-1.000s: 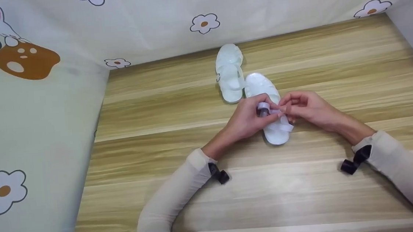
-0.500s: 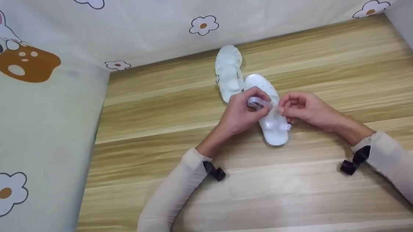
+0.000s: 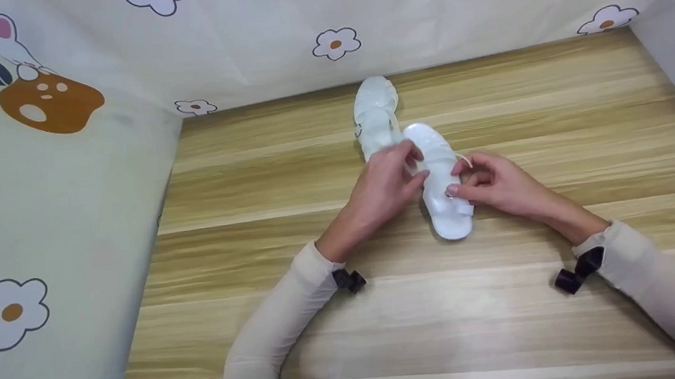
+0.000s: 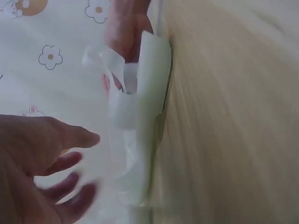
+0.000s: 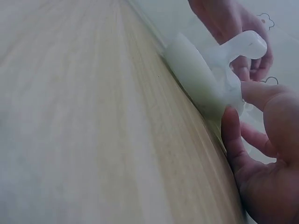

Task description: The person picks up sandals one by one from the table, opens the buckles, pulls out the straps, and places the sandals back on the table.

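From the head view's centre, the near sandal [image 3: 439, 166] at 3 o'clock looks like smooth, faintly glossy, slightly translucent plastic, as does the far sandal [image 3: 376, 111] at 1 o'clock. The wood-grained table [image 3: 443, 313] has a soft sheen toward 5 o'clock. The backdrop [image 3: 254, 45] at 12 resembles matt, lightly creased cloth; the left sleeve [image 3: 278, 320] at 7, matt fabric.

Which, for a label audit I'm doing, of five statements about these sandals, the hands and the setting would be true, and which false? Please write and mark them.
1. The right hand pinches the nearer sandal. True.
2. Both sandals are black. False: the nearer sandal and the farther sandal are white.
3. Each hand grips a sandal. False: the left hand holds nothing, its fingers spread.
4. The table has a wood-grain top. True.
5. The backdrop shows flowers. True.
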Demonstrator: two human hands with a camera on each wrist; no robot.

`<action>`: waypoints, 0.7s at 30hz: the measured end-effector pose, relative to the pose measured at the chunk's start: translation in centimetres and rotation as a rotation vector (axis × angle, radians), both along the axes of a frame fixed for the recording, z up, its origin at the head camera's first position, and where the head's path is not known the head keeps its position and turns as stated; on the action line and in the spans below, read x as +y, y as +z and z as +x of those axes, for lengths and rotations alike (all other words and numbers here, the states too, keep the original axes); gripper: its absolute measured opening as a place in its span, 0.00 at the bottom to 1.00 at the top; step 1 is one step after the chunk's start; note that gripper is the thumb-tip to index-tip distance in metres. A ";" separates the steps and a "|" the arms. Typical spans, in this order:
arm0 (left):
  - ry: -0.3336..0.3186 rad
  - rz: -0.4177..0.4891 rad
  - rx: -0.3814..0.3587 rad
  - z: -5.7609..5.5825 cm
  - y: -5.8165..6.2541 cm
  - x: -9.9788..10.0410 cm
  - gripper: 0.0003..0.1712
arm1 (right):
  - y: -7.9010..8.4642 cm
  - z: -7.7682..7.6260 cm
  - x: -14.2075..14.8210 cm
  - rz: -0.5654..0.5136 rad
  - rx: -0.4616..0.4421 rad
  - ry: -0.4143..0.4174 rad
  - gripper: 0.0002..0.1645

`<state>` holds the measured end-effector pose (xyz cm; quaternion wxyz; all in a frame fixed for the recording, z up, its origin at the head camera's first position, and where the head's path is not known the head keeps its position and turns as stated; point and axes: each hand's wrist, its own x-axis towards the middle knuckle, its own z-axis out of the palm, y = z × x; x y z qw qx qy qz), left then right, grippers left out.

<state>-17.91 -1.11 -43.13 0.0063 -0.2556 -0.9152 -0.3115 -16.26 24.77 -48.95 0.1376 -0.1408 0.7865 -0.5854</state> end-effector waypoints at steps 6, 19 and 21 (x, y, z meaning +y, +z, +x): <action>-0.105 -0.081 -0.175 0.6 -0.4 0.5 0.26 | 0.1 0.0 -0.1 0.000 0.027 -0.019 0.24; -0.144 -0.025 -0.160 0.9 0.1 0.5 0.25 | 1.1 0.4 -0.8 0.044 0.088 -0.013 0.23; -0.138 -0.019 -0.141 1.0 0.1 0.5 0.25 | 1.3 0.4 -1.0 0.035 0.081 -0.026 0.23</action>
